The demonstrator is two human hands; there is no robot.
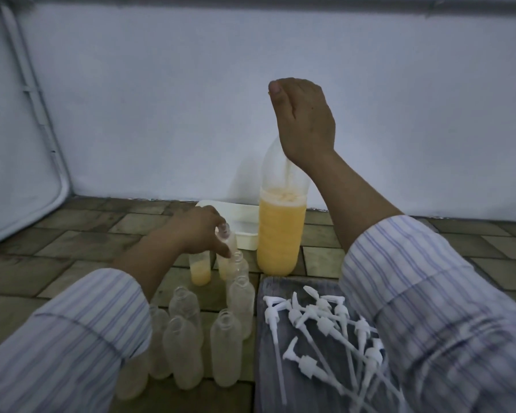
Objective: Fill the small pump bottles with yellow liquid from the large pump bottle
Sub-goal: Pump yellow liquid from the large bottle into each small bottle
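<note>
Right hand [303, 120]: raised over the large pump bottle [282, 231], fingers bent down, grasp hidden. Left hand [198, 232]: pinches the neck of a tilted small bottle [227, 244] beside the large one. Empty small bottles [188, 338]: grouped nearer on the tiled floor. Loose pump heads [325, 332]: on grey board [268, 383], right.

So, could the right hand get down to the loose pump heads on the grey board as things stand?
Probably yes. The right hand is up on top of the large pump bottle, and the pump heads lie uncovered on the grey board below its forearm. Nothing stands between them; it would have to leave the bottle top first.
</note>
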